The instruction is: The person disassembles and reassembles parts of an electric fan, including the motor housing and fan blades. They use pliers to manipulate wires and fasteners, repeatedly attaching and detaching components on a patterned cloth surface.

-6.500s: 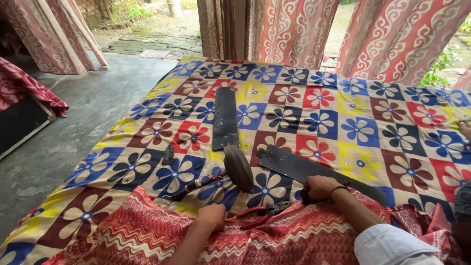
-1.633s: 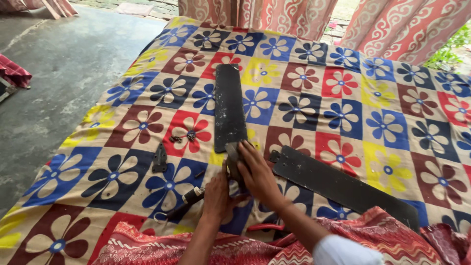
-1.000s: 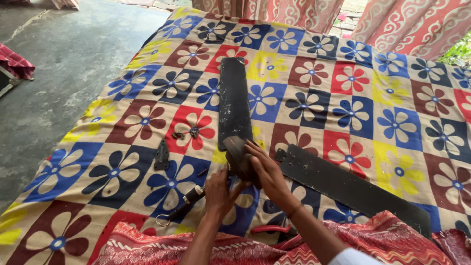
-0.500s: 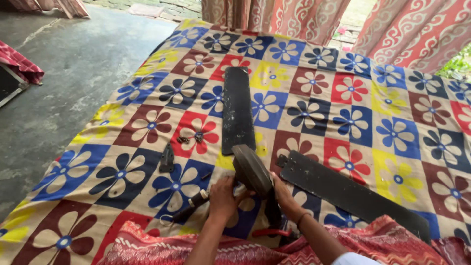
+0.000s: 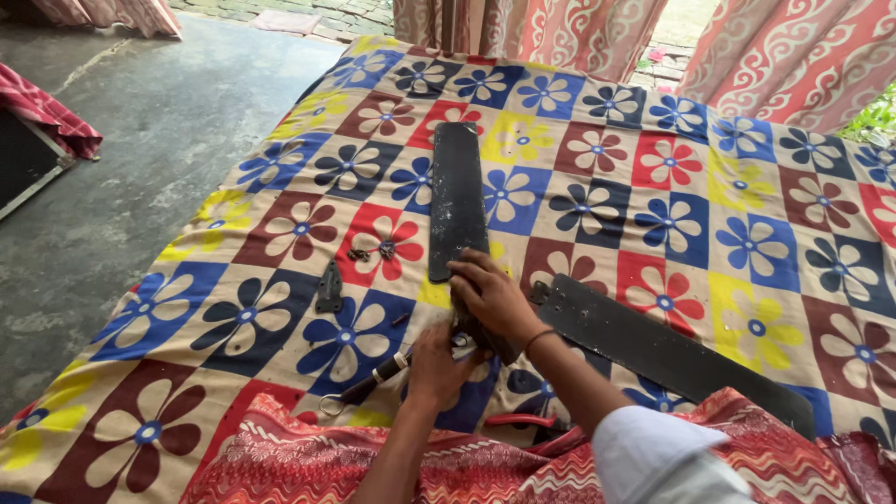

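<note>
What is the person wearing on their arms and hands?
No gloves: both the left hand and the right hand are bare. A thin dark band circles the right wrist, and a white sleeve is pushed up that arm. The left forearm shows no sleeve.

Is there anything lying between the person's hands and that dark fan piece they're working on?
Nothing visible does. The right hand already rests on the fan hub at the near end of the upright black blade, and the left hand grips it from below. The small metal bracket lies off to the left.
</note>
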